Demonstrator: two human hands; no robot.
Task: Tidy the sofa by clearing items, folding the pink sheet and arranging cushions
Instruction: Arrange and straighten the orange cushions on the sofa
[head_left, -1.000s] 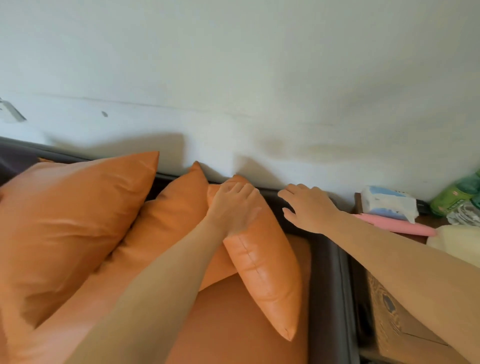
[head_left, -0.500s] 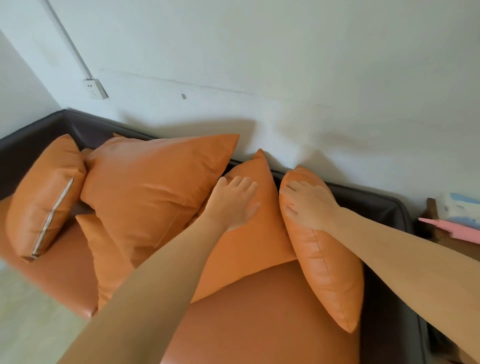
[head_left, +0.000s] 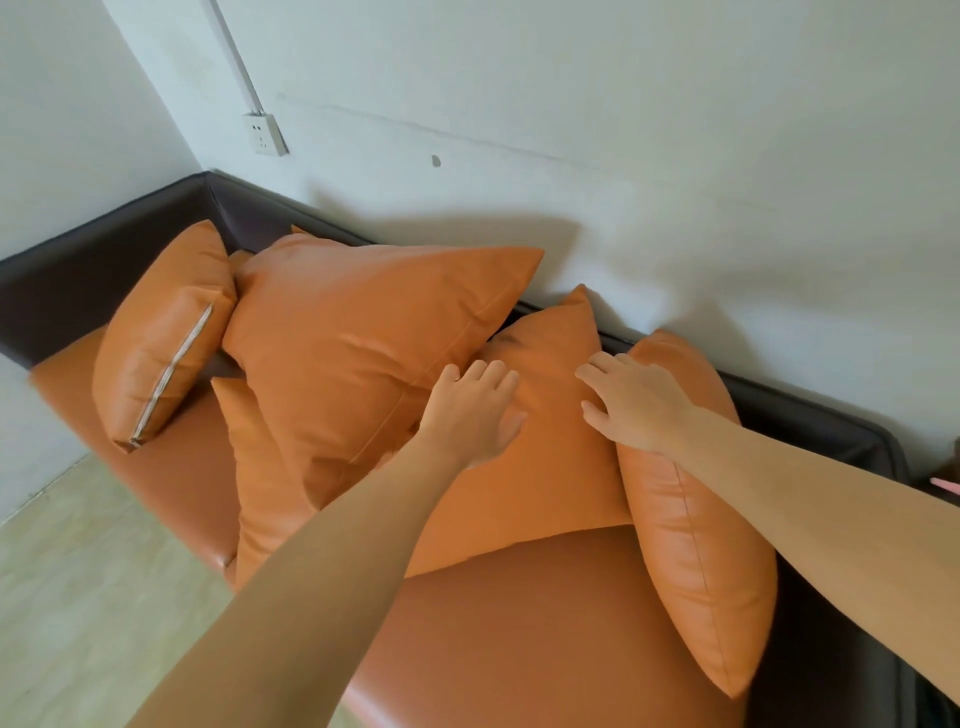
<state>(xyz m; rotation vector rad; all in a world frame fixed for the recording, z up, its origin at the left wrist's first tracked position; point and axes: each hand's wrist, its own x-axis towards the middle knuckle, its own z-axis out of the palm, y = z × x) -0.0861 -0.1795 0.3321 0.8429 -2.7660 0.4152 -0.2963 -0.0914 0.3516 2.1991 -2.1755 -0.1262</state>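
Right hand (head_left: 636, 402) has left the end cushion (head_left: 696, 545), now flat and open beside the open left hand (head_left: 470, 415) on the middle cushion (head_left: 545, 467), gripping nothing; arranging looks nearly done.

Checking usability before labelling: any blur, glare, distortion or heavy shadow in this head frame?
Head view: sharp and evenly lit; soft shadows on the wall behind the cushions; mild sheen on the sofa seat; wide-angle bending stretches both forearms; left hand and right hand unblurred.
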